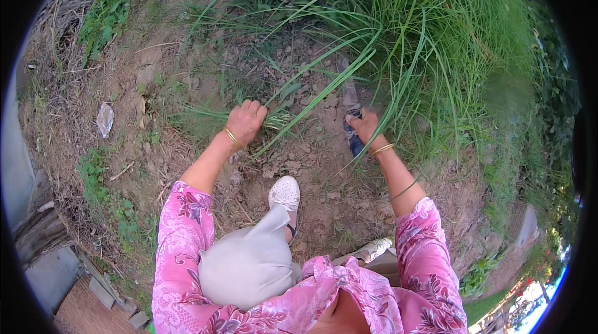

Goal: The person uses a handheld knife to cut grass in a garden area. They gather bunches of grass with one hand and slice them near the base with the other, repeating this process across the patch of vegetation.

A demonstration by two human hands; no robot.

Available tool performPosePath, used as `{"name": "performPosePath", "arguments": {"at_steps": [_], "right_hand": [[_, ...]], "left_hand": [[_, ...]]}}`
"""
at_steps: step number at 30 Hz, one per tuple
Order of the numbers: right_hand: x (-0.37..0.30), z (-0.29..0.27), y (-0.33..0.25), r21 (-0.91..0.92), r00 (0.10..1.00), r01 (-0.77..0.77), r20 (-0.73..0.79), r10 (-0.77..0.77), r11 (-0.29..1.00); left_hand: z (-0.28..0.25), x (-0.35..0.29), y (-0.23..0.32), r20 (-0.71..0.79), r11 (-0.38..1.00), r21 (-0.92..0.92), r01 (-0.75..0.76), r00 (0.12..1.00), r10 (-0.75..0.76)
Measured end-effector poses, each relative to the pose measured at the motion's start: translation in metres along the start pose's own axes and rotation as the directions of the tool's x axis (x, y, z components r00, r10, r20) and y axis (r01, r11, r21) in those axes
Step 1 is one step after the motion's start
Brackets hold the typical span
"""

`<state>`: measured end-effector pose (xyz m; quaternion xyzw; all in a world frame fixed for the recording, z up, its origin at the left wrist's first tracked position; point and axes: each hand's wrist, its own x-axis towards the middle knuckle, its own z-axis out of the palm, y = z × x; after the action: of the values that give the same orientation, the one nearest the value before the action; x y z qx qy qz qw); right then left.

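Note:
My left hand (247, 121) is closed around a bunch of cut grass (276, 120), its pale stem ends facing right and green blades trailing out to the left. To the right, my right hand (365, 126) grips the dark blue wrapped handle of a cutting tool (350, 94). Its dull grey blade points away from me, close to the ground, and the far end is partly covered by grass, so its full shape cannot be made out. Long blades from a tall grass clump (398, 29) arch over the tool and reach toward my left hand.
Bare brown soil (324, 191) with dry stalks lies around my white shoe (284, 194). A crumpled clear plastic piece (105, 120) is on the ground at left, near low leafy weeds (93, 175). Bricks and slabs (87, 306) line the lower left.

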<state>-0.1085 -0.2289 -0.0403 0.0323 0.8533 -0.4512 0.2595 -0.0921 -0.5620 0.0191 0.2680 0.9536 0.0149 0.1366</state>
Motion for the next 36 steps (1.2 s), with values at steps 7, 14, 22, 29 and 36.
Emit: {"name": "performPosePath", "arguments": {"at_steps": [7,14,22,29,36], "right_hand": [[-0.040,0.012,0.021,0.211,0.984,-0.179,0.012,0.180,0.961],[-0.034,0.002,0.007,0.251,0.985,-0.171,0.055,0.162,0.953],[-0.030,0.015,0.035,0.231,0.990,-0.139,0.016,0.139,0.963],[-0.027,0.018,0.045,0.224,0.990,-0.130,0.075,0.116,0.966],[-0.051,0.010,0.002,-0.070,0.999,0.018,-0.037,-0.021,0.997]], "left_hand": [[-0.059,0.126,0.013,-0.219,0.914,-0.068,-0.401,0.899,0.378],[-0.046,0.142,0.015,-0.289,0.923,-0.002,-0.385,0.884,0.368],[-0.049,0.130,0.029,-0.260,0.889,-0.153,-0.432,0.885,0.386],[-0.064,0.104,0.050,-0.358,0.847,-0.143,-0.512,0.825,0.438],[-0.079,0.076,0.075,-0.359,0.807,-0.152,-0.570,0.793,0.492]]}}
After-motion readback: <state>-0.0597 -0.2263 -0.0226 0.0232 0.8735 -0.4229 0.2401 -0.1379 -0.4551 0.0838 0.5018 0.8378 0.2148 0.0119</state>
